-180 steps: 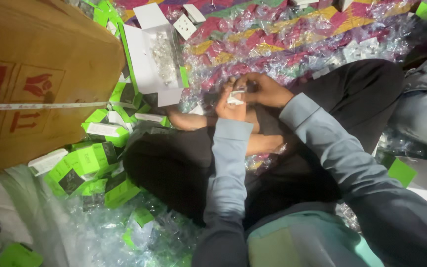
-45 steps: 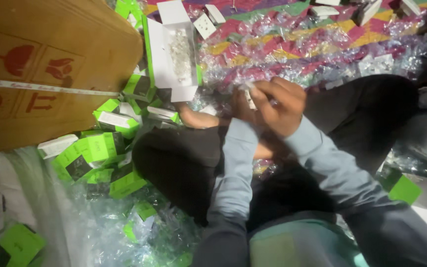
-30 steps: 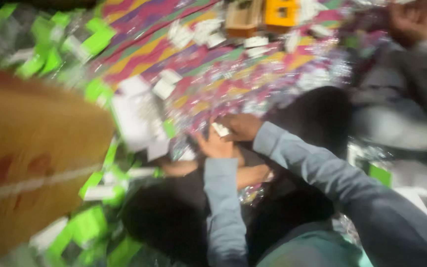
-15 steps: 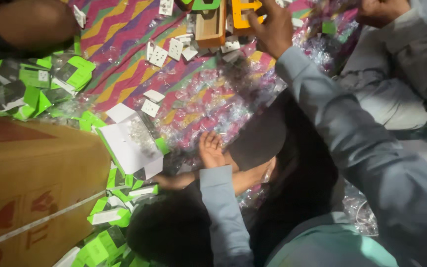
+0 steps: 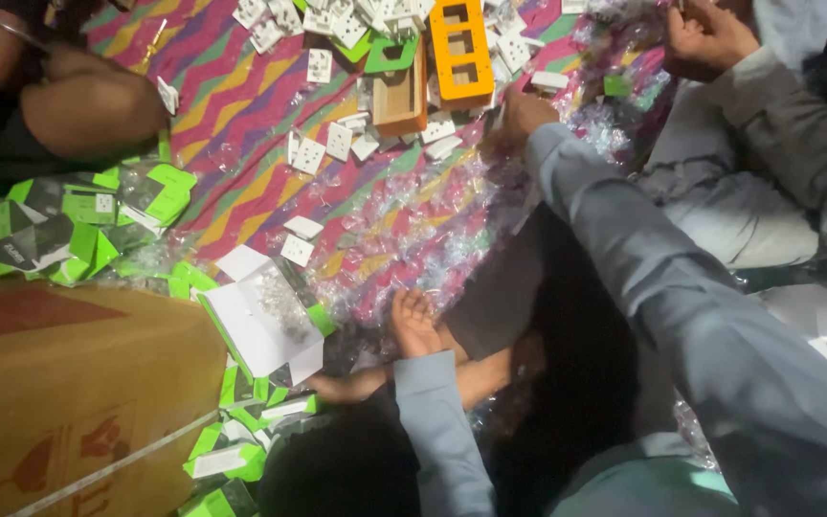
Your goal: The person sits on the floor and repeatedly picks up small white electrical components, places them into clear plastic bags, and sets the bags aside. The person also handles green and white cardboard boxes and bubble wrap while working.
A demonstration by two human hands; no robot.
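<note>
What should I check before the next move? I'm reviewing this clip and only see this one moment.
1. Right hand at the pile of small white square plates: ok, it reaches them.
2. Right hand's grip: cannot tell, fingers hidden.
3. Left hand free: ok, open and empty, resting near the lap.
4. Orange plastic frame with square holes and wooden tray within reach: ok, beside the right hand.
5. Another person's hand clear of the right hand: ok, apart.
</note>
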